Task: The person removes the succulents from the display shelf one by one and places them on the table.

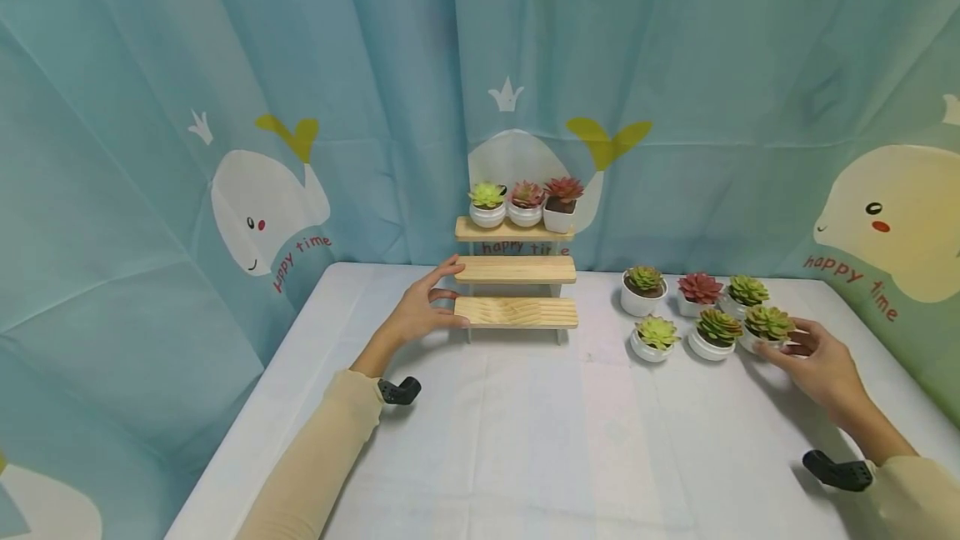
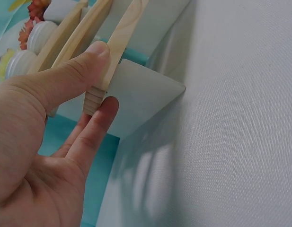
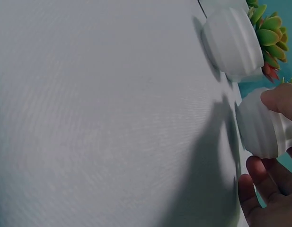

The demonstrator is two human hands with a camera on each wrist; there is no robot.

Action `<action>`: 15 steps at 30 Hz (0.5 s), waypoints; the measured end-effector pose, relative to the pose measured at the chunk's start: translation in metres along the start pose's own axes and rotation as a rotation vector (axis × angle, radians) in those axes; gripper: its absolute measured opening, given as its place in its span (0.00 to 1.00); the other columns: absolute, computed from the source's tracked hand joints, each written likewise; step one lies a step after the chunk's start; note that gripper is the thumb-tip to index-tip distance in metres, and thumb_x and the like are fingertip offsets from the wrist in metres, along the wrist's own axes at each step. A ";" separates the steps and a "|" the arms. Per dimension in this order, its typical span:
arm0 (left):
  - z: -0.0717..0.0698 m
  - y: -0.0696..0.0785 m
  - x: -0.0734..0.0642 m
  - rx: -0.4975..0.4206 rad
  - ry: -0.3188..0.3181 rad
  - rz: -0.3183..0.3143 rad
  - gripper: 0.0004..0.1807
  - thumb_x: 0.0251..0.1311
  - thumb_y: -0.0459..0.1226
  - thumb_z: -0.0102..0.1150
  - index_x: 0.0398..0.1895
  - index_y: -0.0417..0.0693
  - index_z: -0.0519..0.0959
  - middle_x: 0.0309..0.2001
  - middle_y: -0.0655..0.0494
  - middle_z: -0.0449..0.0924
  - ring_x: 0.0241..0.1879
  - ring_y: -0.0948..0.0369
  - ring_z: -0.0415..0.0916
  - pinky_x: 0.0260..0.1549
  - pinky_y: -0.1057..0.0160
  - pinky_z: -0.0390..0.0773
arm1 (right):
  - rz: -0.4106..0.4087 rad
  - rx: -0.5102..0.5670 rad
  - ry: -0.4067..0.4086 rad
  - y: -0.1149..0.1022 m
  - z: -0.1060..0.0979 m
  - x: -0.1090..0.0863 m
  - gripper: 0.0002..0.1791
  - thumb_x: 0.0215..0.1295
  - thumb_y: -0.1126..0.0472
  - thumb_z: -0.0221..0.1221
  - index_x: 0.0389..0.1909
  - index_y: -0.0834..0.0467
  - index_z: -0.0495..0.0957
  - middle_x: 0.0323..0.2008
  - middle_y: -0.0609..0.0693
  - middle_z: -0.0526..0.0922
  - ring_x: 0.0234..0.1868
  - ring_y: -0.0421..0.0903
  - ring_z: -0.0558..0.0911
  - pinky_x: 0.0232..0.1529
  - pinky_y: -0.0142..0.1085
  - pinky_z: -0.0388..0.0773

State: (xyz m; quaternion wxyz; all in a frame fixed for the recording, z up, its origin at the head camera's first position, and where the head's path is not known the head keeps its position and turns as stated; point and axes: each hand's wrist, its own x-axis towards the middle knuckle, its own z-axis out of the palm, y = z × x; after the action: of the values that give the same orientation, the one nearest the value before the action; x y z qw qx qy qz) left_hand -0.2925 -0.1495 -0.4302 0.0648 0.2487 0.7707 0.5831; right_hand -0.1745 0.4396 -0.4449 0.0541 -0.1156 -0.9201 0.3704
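Right hand (image 1: pixel 825 369): closed on the white pot of a green succulent (image 1: pixel 768 322), thumb on the near side, fingers curled at the far right side. Whether the base of this pot touches the table (image 1: pixel 525 432) cannot be told.

Just left of this grip, a green-and-red succulent (image 1: pixel 717 330); farther left in the same row, a light green succulent (image 1: pixel 655 332). Just behind the grip and slightly left, a second green succulent (image 1: pixel 747 290); left of that, a red succulent (image 1: pixel 701 288); farthest left behind, a brownish-green succulent (image 1: pixel 643 280). All 5 stand in white pots.

Left hand (image 1: pixel 420 311): well left of the right-hand grip, thumb and fingers gripping the left end of a 3-tier wooden stand (image 1: pixel 517 270) at its lowest board (image 1: pixel 525 315). The boards extend rightward from this grip. Above and right of it, 3 potted plants stand side by side on the top board (image 1: pixel 516 233): yellow-green plant (image 1: pixel 487 200), pinkish-red plant (image 1: pixel 526 202), dark red plant (image 1: pixel 562 198), in order left to right. Behind both grips hangs a blue curtain (image 1: pixel 405 190) with whale prints
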 end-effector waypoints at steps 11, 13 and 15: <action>0.000 -0.001 0.001 -0.006 0.000 -0.002 0.50 0.51 0.25 0.77 0.79 0.51 0.64 0.83 0.56 0.45 0.63 0.44 0.74 0.53 0.51 0.83 | 0.024 0.026 -0.038 0.004 0.001 0.001 0.52 0.72 0.40 0.61 0.75 0.75 0.50 0.67 0.80 0.62 0.60 0.71 0.68 0.34 0.28 0.71; 0.000 -0.002 0.001 -0.007 0.001 -0.002 0.50 0.51 0.25 0.77 0.79 0.51 0.64 0.83 0.56 0.45 0.63 0.44 0.74 0.53 0.51 0.83 | 0.022 0.032 -0.044 0.005 0.001 0.001 0.52 0.72 0.40 0.61 0.75 0.76 0.50 0.67 0.80 0.62 0.59 0.71 0.68 0.31 0.23 0.67; 0.000 -0.002 0.001 -0.006 -0.001 -0.002 0.50 0.51 0.25 0.77 0.79 0.51 0.64 0.83 0.56 0.45 0.63 0.44 0.74 0.53 0.51 0.83 | 0.022 0.042 -0.051 0.006 0.001 0.001 0.51 0.72 0.41 0.61 0.75 0.76 0.50 0.67 0.80 0.61 0.59 0.71 0.68 0.29 0.21 0.66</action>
State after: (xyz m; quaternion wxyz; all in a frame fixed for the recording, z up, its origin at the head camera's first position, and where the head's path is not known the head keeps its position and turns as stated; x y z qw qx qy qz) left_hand -0.2941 -0.1499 -0.4318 0.0666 0.2478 0.7691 0.5854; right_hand -0.1749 0.4433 -0.4494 0.0287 -0.1151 -0.9119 0.3929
